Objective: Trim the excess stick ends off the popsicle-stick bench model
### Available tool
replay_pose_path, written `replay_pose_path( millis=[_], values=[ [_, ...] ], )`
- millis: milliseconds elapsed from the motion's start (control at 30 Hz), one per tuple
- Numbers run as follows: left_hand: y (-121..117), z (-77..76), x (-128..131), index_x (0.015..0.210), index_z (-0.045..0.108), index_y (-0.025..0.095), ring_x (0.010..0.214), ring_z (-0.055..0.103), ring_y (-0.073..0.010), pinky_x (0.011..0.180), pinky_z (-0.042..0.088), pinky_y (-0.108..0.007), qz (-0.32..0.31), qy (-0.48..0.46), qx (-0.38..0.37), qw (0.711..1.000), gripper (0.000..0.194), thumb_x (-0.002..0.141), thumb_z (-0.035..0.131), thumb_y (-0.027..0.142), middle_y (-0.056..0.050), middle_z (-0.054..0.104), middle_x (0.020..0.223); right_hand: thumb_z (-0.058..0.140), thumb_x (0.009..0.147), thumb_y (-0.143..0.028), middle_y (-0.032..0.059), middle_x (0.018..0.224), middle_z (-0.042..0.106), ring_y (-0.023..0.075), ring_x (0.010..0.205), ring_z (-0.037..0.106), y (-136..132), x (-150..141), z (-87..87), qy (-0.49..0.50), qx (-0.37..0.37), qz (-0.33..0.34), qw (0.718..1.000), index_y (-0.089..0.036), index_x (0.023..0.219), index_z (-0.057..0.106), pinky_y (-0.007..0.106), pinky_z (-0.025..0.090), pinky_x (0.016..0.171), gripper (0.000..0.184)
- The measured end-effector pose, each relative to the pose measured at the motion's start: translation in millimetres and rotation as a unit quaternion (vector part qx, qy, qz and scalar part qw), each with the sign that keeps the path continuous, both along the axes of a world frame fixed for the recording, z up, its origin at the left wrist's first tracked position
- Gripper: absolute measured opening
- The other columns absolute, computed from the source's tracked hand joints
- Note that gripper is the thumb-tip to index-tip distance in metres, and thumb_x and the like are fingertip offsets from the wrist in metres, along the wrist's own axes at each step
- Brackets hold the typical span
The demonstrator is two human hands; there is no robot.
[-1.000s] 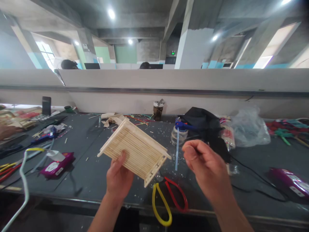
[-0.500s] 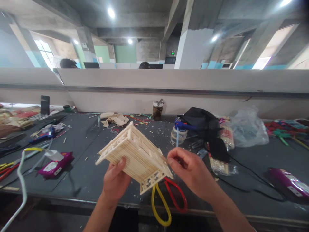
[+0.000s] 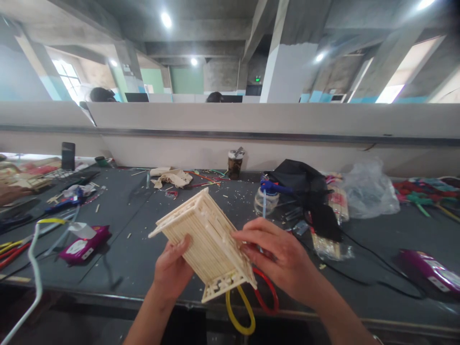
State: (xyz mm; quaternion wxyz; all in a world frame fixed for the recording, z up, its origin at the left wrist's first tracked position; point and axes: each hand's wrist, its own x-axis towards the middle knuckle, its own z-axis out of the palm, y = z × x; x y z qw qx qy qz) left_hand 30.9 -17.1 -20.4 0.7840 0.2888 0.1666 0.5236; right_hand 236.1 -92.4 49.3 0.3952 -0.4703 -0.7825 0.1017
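Observation:
A small model built of pale wooden sticks (image 3: pixel 201 244) is held tilted above the table's front part, its slatted face toward me. My left hand (image 3: pixel 175 263) grips it from the left, thumb on the slats and the other fingers behind. At the model's right side is my right hand (image 3: pixel 276 251), its index finger resting on the side wall and its other fingers curled at the edge. The right thumb is mostly hidden. Red-handled pliers (image 3: pixel 269 294) and a yellow handle loop (image 3: pixel 242 316) show below the model at the table's front edge.
A jar with a blue-handled tool (image 3: pixel 266 199) stands behind my right hand. A black bag (image 3: pixel 298 179), stick bundles (image 3: pixel 338 201) and a clear plastic bag (image 3: pixel 372 191) lie right. Purple tissue packs (image 3: pixel 84 244) lie on both sides. A drink cup (image 3: pixel 235 165) stands by the partition.
My right hand has moved left, from beside the model onto its side wall, and its index finger has stretched out. The model has shifted slightly down and turned a little.

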Motion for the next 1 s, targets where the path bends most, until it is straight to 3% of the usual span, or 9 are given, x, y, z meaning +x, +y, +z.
replay_pose_path(
  millis=[300,433,533,667,733,900,1000],
  values=[
    [-1.3,1.7,-3.5,0.124,0.061,0.018,0.098,0.067,-0.0312,0.094,0.050,-0.044,-0.038,0.022,0.006,0.999,0.046,0.078,0.064,0.023,-0.011,0.073,0.101,0.052,0.091,-0.019,0.0042,0.089,0.067,0.0126,0.082,0.063,-0.3,4.2,2.5,-0.100,0.059,0.022,0.993,-0.020,0.097,0.067,0.023,0.050,0.070,0.016],
    [-3.1,3.8,-2.3,0.120,0.063,0.018,0.094,0.068,-0.0309,0.091,0.052,-0.044,-0.047,0.030,0.008,0.998,0.045,0.076,0.066,0.023,-0.011,0.074,0.098,0.053,0.086,-0.012,0.0025,0.076,0.065,0.0126,0.070,0.059,-1.0,-0.6,3.3,-0.119,0.121,0.032,0.985,-0.019,0.084,0.064,0.023,0.047,0.062,0.014],
    [-2.3,2.4,-2.1,0.117,0.065,0.017,0.093,0.069,-0.0316,0.093,0.051,-0.045,-0.049,0.032,-0.002,0.998,0.043,0.075,0.068,0.024,-0.012,0.074,0.096,0.051,0.079,-0.007,-0.0001,0.068,0.061,0.0126,0.065,0.056,-4.4,-2.6,0.5,-0.055,0.169,0.012,0.984,-0.021,0.075,0.059,0.025,0.047,0.060,0.017],
    [0.6,0.6,-3.1,0.117,0.065,0.016,0.095,0.069,-0.0302,0.095,0.050,-0.043,-0.036,0.022,-0.004,0.999,0.044,0.074,0.068,0.024,-0.011,0.074,0.099,0.051,0.078,-0.006,-0.0020,0.067,0.055,0.0120,0.061,0.055,-9.1,3.0,-4.4,0.078,0.185,-0.081,0.976,-0.023,0.070,0.052,0.026,0.047,0.059,0.018],
    [1.6,0.4,-3.7,0.116,0.066,0.016,0.096,0.068,-0.0302,0.094,0.051,-0.042,-0.034,0.022,-0.005,0.999,0.042,0.074,0.068,0.024,-0.011,0.073,0.100,0.052,0.080,-0.007,-0.0013,0.070,0.058,0.0118,0.062,0.057,-9.0,6.8,-6.9,0.070,0.169,-0.088,0.979,-0.023,0.073,0.054,0.025,0.048,0.058,0.017],
    [1.8,0.2,-4.6,0.110,0.068,0.015,0.097,0.068,-0.0315,0.095,0.051,-0.044,-0.030,0.031,-0.015,0.999,0.037,0.075,0.068,0.025,-0.012,0.073,0.100,0.057,0.085,-0.012,0.0033,0.090,0.067,0.0119,0.080,0.064,-4.1,9.4,-16.6,-0.043,0.131,-0.012,0.990,-0.022,0.099,0.063,0.023,0.053,0.071,0.018],
    [1.6,0.9,-3.3,0.108,0.069,0.014,0.098,0.067,-0.0325,0.096,0.049,-0.046,-0.032,0.034,-0.013,0.999,0.035,0.075,0.068,0.026,-0.013,0.073,0.100,0.057,0.086,-0.014,0.0043,0.091,0.068,0.0124,0.081,0.066,-2.5,7.8,-20.6,-0.084,0.140,-0.029,0.986,-0.021,0.100,0.064,0.023,0.053,0.072,0.017]
  ],
)
